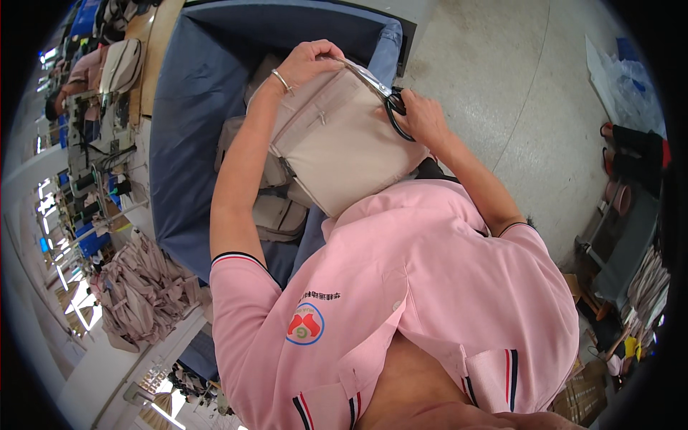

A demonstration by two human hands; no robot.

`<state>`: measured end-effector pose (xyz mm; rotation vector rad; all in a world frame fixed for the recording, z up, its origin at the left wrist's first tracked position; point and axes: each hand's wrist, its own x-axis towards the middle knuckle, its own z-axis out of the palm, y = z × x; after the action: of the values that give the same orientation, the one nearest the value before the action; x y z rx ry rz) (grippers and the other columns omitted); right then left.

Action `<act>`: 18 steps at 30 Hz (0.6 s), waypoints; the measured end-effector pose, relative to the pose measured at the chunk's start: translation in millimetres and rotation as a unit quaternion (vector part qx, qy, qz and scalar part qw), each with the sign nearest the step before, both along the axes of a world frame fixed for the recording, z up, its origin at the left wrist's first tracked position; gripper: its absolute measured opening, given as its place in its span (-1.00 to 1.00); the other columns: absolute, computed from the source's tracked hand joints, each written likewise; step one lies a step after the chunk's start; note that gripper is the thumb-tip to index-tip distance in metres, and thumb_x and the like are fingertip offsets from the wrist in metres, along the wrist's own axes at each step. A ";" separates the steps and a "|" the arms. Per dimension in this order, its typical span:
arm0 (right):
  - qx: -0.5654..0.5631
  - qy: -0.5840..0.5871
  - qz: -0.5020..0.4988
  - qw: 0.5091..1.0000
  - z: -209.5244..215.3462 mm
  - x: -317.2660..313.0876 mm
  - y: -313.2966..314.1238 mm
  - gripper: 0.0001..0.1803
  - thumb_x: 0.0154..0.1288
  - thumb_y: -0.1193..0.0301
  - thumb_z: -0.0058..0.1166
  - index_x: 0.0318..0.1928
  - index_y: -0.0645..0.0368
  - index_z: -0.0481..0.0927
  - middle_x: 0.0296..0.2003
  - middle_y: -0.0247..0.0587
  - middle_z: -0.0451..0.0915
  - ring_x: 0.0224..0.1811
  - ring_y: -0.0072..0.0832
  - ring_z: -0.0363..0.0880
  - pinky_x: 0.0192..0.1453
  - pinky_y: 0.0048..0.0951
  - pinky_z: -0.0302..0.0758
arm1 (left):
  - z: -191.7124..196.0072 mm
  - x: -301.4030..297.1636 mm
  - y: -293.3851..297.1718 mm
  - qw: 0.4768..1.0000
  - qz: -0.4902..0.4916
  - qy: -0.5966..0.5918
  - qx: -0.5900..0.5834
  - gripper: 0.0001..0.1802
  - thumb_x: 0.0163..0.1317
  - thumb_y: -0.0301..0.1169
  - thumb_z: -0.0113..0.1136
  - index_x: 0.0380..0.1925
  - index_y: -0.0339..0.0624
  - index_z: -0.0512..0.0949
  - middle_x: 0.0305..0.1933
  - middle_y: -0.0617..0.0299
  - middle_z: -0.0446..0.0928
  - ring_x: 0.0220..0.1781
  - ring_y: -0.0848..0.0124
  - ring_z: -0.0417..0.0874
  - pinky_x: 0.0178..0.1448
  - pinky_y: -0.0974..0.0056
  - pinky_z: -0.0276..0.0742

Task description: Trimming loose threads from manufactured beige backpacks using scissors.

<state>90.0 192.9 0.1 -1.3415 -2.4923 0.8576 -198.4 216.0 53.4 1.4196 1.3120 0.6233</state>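
A beige fabric bag point(351, 147) with a zipped front pocket rests against my body, over the edge of a blue cloth-lined bin. With its fingers pinched together, my left hand point(313, 63) grips the bag's far upper edge. My right hand point(421, 118) has its fingers around the black handles of a pair of scissors point(390, 104). The metal blades reach along the bag's top edge toward my left fingertips. Just what lies between the blades is too small to make out. A short thread end shows on the pocket.
Several more beige bags point(278, 217) lie inside the blue bin point(188, 122). Heaped beige fabric pieces point(143, 287) and sewing machines are on the left. Another person point(86, 75) sits at the far left. Grey concrete floor point(494, 79) extends to the right, with clear plastic sheeting point(634, 89) beyond.
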 end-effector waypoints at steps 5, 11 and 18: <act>0.040 0.031 -0.001 0.999 -3.5 -1.1 4.7 -0.33 0.20 -0.23 0.08 -0.30 0.24 0.41 -0.36 0.08 0.60 -0.38 0.09 0.59 -0.33 -0.02 0.48 | 2.1 5.9 5.3 1.000 -0.015 -0.016 -0.010 -0.87 0.22 -0.46 0.26 -0.24 -0.22 0.61 -0.32 0.44 0.55 -0.26 0.67 0.49 -0.09 0.51 0.43; 0.042 0.008 0.003 0.999 -0.4 -1.7 6.0 -0.30 0.20 -0.25 0.06 -0.29 0.26 0.42 -0.37 0.08 0.60 -0.37 0.09 0.60 -0.30 0.00 0.49 | 2.2 5.4 12.1 0.999 -0.026 -0.015 -0.037 -0.86 0.21 -0.45 0.27 -0.26 -0.24 0.61 -0.33 0.40 0.56 -0.25 0.65 0.50 -0.08 0.50 0.44; 0.035 0.013 -0.007 0.999 2.4 -4.1 7.5 -0.39 0.24 -0.15 0.10 -0.31 0.24 0.40 -0.41 0.09 0.60 -0.39 0.09 0.58 -0.35 -0.01 0.47 | -1.6 3.0 19.5 0.997 -0.040 -0.007 -0.064 -0.86 0.16 -0.47 0.28 -0.28 -0.26 0.62 -0.35 0.38 0.57 -0.26 0.63 0.52 -0.07 0.49 0.45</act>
<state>85.9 200.5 2.5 -1.3145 -2.4671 0.7737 -195.4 235.5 51.8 1.3534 1.2549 0.4876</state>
